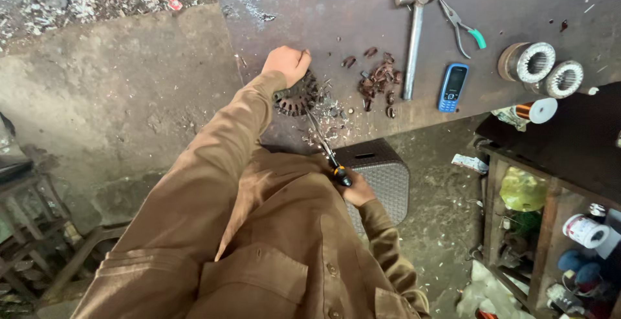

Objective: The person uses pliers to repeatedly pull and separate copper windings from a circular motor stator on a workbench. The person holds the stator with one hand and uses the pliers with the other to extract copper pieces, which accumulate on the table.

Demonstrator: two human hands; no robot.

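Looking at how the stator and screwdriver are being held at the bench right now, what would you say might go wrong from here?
1. The screwdriver in the right hand points toward the left hand pressing on the round stator; a slip might jab those fingers.
2. The stator sits near the bench's front edge, so hard prying could push it off.
3. Loose chips and brown scraps lie around it and could scatter toward the blue phone.

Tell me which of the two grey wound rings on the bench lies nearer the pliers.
The left ring. It sits close beside the pliers with the green handle tip; the other ring lies farther right, toward the copper wire spool.
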